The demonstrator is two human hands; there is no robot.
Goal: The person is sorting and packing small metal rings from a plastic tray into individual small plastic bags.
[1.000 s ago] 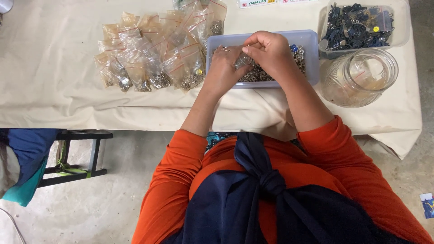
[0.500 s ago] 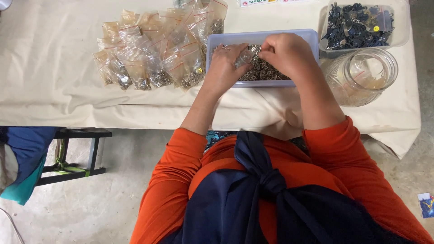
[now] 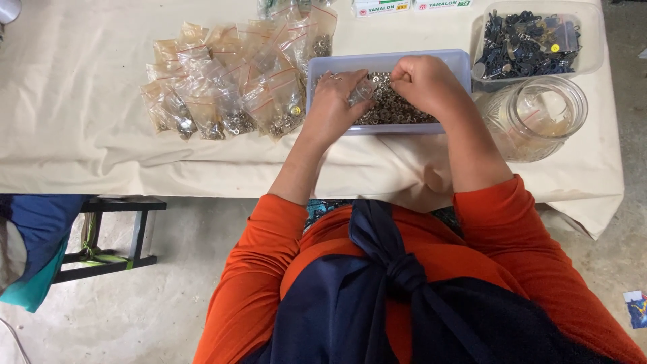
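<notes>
Since a second ago the right hand (image 3: 424, 84) has dropped from above into the tray (image 3: 458, 61) of metal bits (image 3: 397, 111), fingers pinched shut there, while the left hand (image 3: 333, 101) at nine o'clock grips a small clear bag (image 3: 364, 91), so filling goes on.

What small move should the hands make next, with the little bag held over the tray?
Probably tip the right hand to drop its pinch into the small clear bag held by the left hand: both hands meet above the blue tray of small metal pieces.
</notes>
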